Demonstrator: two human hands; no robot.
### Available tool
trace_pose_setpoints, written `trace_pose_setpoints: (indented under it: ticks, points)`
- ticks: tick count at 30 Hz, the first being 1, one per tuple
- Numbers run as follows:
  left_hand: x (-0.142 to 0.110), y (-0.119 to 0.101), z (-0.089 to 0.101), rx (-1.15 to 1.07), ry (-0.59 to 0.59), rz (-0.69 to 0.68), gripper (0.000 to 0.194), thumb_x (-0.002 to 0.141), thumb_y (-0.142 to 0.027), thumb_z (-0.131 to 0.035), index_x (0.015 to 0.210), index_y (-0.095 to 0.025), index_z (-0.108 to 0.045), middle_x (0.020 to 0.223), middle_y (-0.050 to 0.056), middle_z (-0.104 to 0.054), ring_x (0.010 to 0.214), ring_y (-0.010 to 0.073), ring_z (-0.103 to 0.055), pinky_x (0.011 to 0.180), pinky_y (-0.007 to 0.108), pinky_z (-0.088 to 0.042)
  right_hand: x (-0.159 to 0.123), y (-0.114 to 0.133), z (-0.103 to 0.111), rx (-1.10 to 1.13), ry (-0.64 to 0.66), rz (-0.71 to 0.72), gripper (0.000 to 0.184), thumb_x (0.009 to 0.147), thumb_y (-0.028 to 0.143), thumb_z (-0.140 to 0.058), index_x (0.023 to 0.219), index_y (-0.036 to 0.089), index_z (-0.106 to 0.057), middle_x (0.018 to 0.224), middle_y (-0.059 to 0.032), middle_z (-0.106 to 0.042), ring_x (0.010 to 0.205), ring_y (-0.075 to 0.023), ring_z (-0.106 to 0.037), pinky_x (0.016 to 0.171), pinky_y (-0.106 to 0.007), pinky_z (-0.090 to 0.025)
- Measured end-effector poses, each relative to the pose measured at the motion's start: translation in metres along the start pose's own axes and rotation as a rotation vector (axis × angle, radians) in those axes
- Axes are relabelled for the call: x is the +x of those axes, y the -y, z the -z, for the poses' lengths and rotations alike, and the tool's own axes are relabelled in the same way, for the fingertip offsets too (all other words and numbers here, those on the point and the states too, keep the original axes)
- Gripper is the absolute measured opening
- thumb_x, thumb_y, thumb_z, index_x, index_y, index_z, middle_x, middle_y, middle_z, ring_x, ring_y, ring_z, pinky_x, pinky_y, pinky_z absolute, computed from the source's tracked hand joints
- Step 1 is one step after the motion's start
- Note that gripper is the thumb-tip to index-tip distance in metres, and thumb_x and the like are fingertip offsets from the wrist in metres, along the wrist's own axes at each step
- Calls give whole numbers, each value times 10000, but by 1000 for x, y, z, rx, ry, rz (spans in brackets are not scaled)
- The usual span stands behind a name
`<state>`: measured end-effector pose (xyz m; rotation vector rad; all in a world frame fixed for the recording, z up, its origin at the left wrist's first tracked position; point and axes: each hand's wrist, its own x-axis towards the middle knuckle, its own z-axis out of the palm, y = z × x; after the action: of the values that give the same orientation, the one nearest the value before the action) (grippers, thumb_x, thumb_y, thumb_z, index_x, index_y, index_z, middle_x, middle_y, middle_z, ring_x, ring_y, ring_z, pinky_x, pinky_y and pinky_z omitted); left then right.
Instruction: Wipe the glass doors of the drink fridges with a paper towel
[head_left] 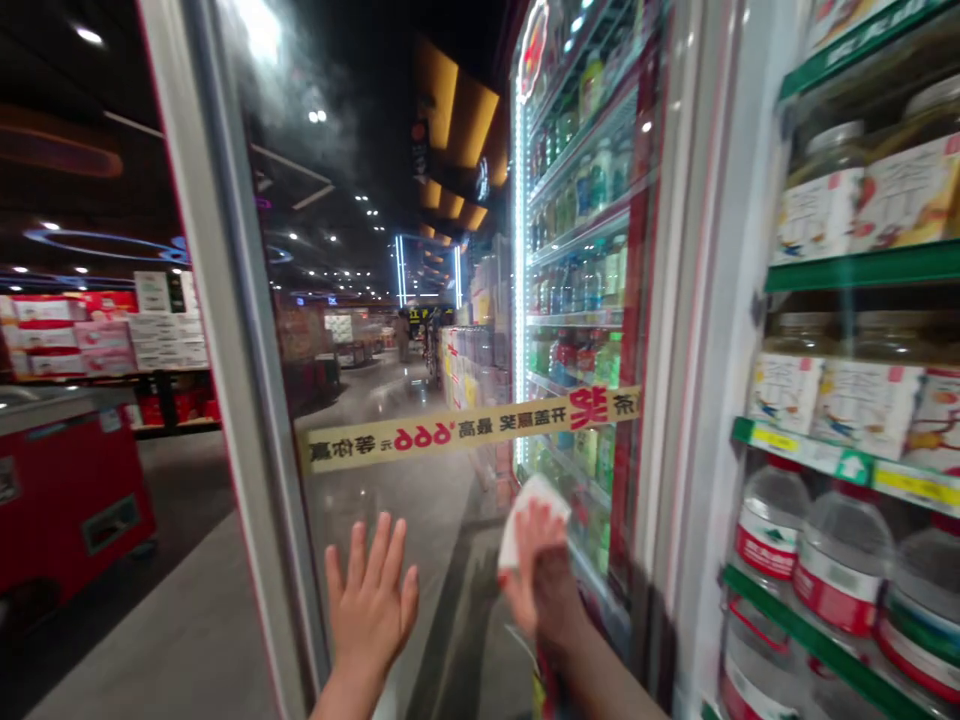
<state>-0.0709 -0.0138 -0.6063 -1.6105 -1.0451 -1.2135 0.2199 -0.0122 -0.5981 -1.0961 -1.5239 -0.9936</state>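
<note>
My left hand (367,605) is spread flat, palm forward, against the lower part of a glass door (420,510), near its left metal frame. It holds nothing. My right hand (536,570), slightly blurred, presses a white cloth (517,535) to the same glass. The cloth sticks out above and to the left of the fingers. A yellow strip (472,430) with mirrored red and black lettering crosses the glass above both hands. Below my right wrist a narrow red and yellow object (538,690) shows in part; its kind is unclear.
Shelves (862,265) of large bottles with paper labels stand close on the right, inside the cabinet. Through the glass I see a lit drinks fridge (574,250) and an aisle (375,400). Left of the door are a red chest unit (67,490) and stacked boxes (105,335).
</note>
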Motion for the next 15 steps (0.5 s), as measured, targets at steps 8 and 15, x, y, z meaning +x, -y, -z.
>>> trace_pose_setpoints:
  ticks: [8,15]
  points:
    - [-2,-1,1,68,-1,2,829,1005,-210,-578,1755,-286,-232,1834,21,-213,1744,228,-99,1438,556,-27,22,-17,-28,-36,-129,-401,789,1085,292,-293,1764,109,64,1859,-209,16,1729,-457,-33,1262,-870,-302]
    - [1,4,-4,18,-31,10,807,1002,-233,-545,1751,-284,-249,1831,20,-224,1742,212,-110,1435,549,-15,93,-29,-14,109,111,196,791,1097,501,-459,1783,359,-91,1844,36,-244,1736,-294,-155,1411,-599,-241]
